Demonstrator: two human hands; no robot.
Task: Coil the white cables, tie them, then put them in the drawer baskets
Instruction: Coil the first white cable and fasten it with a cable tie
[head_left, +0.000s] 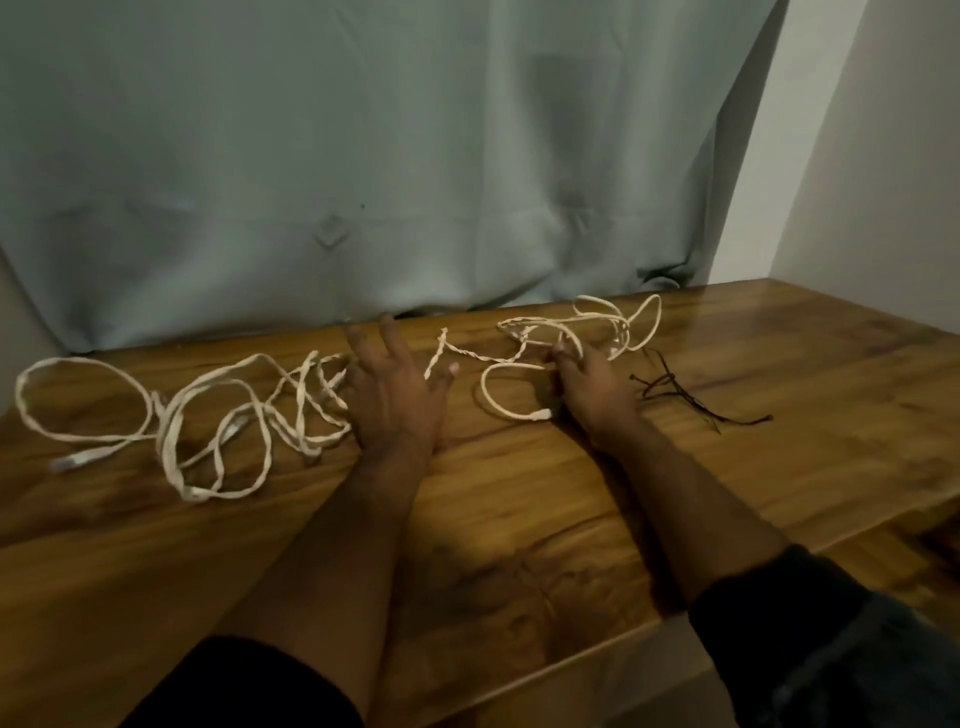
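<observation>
Sleeves (831, 649): your dark cuffs sit lowest in frame.
Left hand (397, 395): centre frame, fingers spread flat, gripping nothing.
Right hand (592, 387): right of centre, fingers curled into the cable loops.
White cables (208, 415): sprawled from left across centre of the wooden table (519, 545); light, limp, tangle-prone, so take them near a plug end.
Black ties (691, 395): just right of your right hand.
</observation>
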